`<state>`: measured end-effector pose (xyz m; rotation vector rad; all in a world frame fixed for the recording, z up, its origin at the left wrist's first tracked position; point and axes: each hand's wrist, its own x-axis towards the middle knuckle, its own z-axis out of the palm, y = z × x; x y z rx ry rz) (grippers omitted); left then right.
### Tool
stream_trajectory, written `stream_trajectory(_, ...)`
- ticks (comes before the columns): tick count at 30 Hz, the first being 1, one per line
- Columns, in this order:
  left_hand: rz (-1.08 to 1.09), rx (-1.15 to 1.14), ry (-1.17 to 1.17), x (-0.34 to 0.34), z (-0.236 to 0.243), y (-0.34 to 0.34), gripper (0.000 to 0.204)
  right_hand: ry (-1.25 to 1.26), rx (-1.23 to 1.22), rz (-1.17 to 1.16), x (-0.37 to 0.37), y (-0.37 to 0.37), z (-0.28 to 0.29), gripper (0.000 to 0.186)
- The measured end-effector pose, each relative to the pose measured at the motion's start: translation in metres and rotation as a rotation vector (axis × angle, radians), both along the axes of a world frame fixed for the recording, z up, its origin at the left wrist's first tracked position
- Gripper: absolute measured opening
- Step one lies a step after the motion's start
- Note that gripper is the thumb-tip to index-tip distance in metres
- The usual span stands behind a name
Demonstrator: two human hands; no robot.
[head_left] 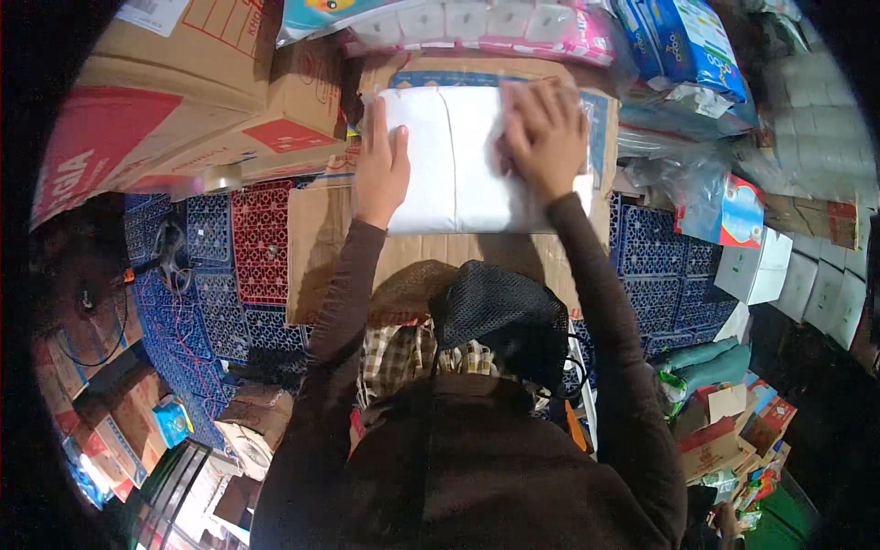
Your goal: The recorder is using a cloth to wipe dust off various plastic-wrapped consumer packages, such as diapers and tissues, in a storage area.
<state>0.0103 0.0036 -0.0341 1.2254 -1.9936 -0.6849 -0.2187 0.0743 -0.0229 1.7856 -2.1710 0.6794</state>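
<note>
- Right hand [541, 128], one: blurred, unclenched, fingers spread over the right-hand part of a white packet [426, 160]; nothing visibly grasped; whether it pressed or hovered could not be told.
- Left hand [383, 179], one: laid along the packet's left edge, fingers extended, thumb apart, steadying it by appearance rather than clenching it.
- White packet, one: located between the hands, flat, broad face up, on brown cardboard [440, 247].
- Condition, done: white covering spanned the whole visible face; a dark seam line [450, 147] ran down it and looked closed; surface mostly smooth.
- Condition, outstanding: handling judged unfinished, both hands being at the packet; no tape or tie was seen on the face; underside and the part behind the right hand hidden, so completeness there could not be told.
- Beyond the cardboard: pink-wrapped packs [596, 37] and a blue pack [683, 50] to the right.
- Left: stacked cartons [192, 60].
- Below, either side: blue floor tiles [209, 229], with red tiles [261, 243] among them at left.
</note>
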Motion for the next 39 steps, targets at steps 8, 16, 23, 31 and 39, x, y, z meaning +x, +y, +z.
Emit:
stream_trajectory(8, -0.02, 0.05, 0.062, 0.002, -0.003, 0.0, 0.052, -0.077, 0.334, 0.735, 0.034, 0.059, 0.018, 0.047)
stream_trajectory(16, 0.014, 0.158, 0.04, 0.001, -0.004, 0.002, 0.053, -0.29, -0.032, 0.394, 0.032, -0.059, 0.01, 0.028)
stream_trajectory(23, -0.024, 0.225, 0.083, 0.006, -0.006, 0.0, 0.061, -0.324, -0.021, 0.61, 0.059, 0.02, 0.017, 0.02)
stream_trajectory(31, 0.284, -0.021, -0.157, 0.0, 0.0, 0.01, 0.045, -0.894, -0.017, -0.384, -0.057, 0.035, 0.004, 0.05)
stream_trajectory(39, 0.101, -0.269, 0.374, 0.003, 0.019, 0.0, 0.055, -1.823, -0.537, 0.221, -0.08, 0.052, 0.022, 0.037)
